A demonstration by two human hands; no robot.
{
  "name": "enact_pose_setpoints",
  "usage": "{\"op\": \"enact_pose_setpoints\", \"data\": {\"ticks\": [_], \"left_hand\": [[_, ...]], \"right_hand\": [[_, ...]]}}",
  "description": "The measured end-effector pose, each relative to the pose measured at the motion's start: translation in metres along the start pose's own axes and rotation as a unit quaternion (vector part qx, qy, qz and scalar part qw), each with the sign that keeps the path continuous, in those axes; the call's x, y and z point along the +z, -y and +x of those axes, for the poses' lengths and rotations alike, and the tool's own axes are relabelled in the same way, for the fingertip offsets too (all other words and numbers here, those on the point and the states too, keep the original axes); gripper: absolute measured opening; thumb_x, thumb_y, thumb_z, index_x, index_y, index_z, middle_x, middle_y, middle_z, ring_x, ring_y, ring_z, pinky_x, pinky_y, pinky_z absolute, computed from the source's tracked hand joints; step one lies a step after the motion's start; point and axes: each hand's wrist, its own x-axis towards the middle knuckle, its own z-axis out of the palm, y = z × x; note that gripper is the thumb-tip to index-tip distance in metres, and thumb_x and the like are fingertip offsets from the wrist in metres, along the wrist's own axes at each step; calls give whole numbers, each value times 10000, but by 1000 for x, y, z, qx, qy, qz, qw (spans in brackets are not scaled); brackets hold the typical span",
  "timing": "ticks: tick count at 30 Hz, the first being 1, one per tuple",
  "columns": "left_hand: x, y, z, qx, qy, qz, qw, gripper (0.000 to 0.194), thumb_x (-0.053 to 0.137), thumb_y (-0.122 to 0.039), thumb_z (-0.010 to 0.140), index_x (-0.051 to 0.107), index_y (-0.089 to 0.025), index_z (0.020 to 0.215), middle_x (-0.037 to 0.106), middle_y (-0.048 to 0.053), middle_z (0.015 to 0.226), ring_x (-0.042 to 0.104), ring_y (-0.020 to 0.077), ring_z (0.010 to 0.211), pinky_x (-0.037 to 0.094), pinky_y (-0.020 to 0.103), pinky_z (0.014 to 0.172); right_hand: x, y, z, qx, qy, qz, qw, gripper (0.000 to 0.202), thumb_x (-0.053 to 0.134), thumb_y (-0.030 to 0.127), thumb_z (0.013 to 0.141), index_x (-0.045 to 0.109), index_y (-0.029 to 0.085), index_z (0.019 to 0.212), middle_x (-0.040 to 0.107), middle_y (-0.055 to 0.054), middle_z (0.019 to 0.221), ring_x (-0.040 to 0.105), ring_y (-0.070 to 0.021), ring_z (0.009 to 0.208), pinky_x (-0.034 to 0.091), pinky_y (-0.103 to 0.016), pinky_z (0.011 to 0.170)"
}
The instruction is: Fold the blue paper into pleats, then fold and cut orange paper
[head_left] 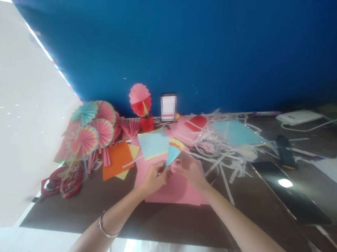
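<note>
A small folded paper fan, light blue with a yellow and orange edge, is held upright above pink paper sheets. My left hand pinches its narrow lower end. Close by on the right, my right hand has its fingers curled around a small pink piece, blurred by motion. A light blue sheet with yellow edges lies just behind my left hand.
Finished paper fans and red scissors are at the left, beside orange paper. A pink-and-red fan stands in a red holder at the back. White paper strips and a phone lie to the right.
</note>
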Motion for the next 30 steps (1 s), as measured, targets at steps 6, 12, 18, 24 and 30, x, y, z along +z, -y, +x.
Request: {"op": "enact_pose_setpoints", "data": {"ticks": [6,12,18,24,30], "left_hand": [[-1,-8,-3,31,40,85,995,231,368,-294,860,532,-162,766,550,-1,686,501,113,624,399,219,598],[-4,-2,-1,20,55,93,994,193,403,-266,841,566,-164,819,605,13,721,549,135,653,414,226,612],[-5,1,0,16,53,113,992,201,453,-296,822,591,-166,757,627,13,717,549,140,635,408,232,606],[-7,6,2,30,42,175,983,246,465,-331,819,623,-159,742,553,-11,614,437,113,541,314,224,521],[-11,9,3,38,41,176,983,260,465,-329,823,637,-150,748,565,-2,617,428,111,537,304,225,511]], "right_hand": [[-5,-5,3,95,-17,163,982,194,759,242,600,677,216,774,674,1,745,615,-161,701,514,-316,668],[-9,-16,10,118,-59,233,964,152,790,257,549,679,223,648,688,20,675,628,-149,679,503,-321,723],[-15,-17,12,101,-80,272,953,151,787,289,557,648,246,595,677,37,708,628,-139,721,501,-310,719],[-23,-21,14,86,-99,272,953,143,775,301,577,650,263,634,663,43,707,626,-135,731,509,-300,701],[-25,-20,16,84,-88,289,950,108,764,286,605,660,279,634,671,59,755,622,-110,759,501,-259,716]]}}
